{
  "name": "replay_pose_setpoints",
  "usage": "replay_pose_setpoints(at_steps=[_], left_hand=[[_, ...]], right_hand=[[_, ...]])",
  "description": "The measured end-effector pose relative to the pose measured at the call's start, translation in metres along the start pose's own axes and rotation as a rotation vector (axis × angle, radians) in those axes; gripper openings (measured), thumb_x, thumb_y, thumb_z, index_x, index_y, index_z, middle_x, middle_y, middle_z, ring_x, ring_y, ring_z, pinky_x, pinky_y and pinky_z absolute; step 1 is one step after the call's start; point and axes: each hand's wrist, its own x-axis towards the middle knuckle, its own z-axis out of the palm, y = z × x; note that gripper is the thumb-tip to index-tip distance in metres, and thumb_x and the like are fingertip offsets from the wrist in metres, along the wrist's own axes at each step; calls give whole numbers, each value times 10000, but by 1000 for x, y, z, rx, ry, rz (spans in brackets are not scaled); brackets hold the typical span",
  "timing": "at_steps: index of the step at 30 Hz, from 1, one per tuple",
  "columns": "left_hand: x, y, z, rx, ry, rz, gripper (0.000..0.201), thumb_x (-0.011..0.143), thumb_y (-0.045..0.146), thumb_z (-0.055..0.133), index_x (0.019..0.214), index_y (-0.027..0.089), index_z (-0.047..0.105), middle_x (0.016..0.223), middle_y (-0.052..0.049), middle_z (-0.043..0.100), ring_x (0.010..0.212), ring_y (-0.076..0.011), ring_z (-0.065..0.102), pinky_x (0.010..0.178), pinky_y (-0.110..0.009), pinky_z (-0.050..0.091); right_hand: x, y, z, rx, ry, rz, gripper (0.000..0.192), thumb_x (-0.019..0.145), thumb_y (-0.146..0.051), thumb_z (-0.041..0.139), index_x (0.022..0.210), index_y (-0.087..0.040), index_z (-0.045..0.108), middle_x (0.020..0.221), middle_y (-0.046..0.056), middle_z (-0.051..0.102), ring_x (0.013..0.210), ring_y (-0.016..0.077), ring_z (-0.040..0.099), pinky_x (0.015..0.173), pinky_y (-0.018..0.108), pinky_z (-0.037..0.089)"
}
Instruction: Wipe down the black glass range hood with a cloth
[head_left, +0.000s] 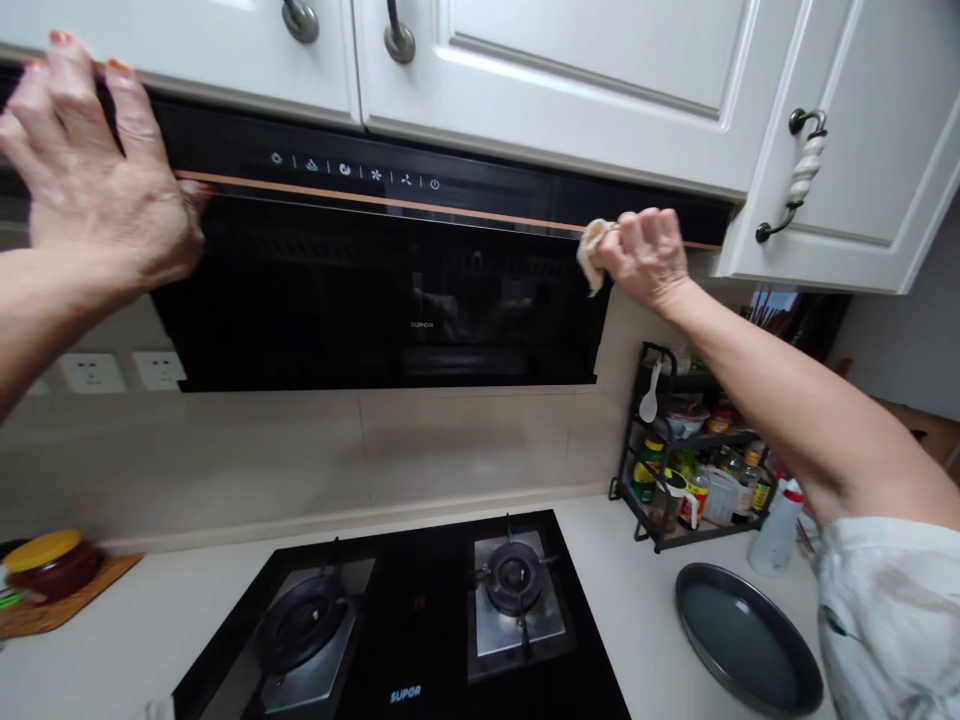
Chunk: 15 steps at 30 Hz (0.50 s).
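Observation:
A black range hood (495, 300) with a copper-coloured strip and a row of touch icons is fixed under white cabinets (585, 60). My left hand (105, 180) lies with fingers spread on the hood's left end, its fingertips reaching the cabinet's lower edge. At the right end of the hood, my right hand (646, 255) is closed around a cream-coloured cloth (592, 250). Part of the cloth hangs out beside the fingers, against the hood's front near the strip. The rest is hidden in the fist.
Below stands a black gas stove (420, 640) with two burners. On the right are a black rack (652, 530) of bottles and jars, a spray bottle (776, 530) and a round dark pan (750, 640). A yellow-lidded jar (52, 565) sits on a wooden board at left.

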Motion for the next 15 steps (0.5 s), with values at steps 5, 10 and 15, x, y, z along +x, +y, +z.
replay_pose_setpoints(at_steps=[5,10,15], left_hand=[[4,-14,9,6,68,75,870,1162,494,178,1877,35,-8,1951,-310,-36,1846,-450,5,1462,-753,93],[8,-20,14,-94,89,72,909,1107,448,297,1892,74,30,1982,-222,-46,1841,-464,2,1442,-792,32],[12,-28,19,-243,82,107,889,1161,634,301,1903,241,6,2003,-21,-126,1845,-402,-97,1437,-738,-124]], right_hand=[[-49,71,-8,-69,-129,300,429,1198,-403,356,1235,-186,724,1419,226,702,1456,376,595,1255,705,429],[-68,100,4,-147,-81,393,482,1182,-358,309,1206,-181,756,1380,282,689,1387,378,583,1183,677,437],[-65,86,13,-212,45,375,550,1174,-359,246,1174,-172,763,1257,264,709,1260,363,611,1107,676,475]])
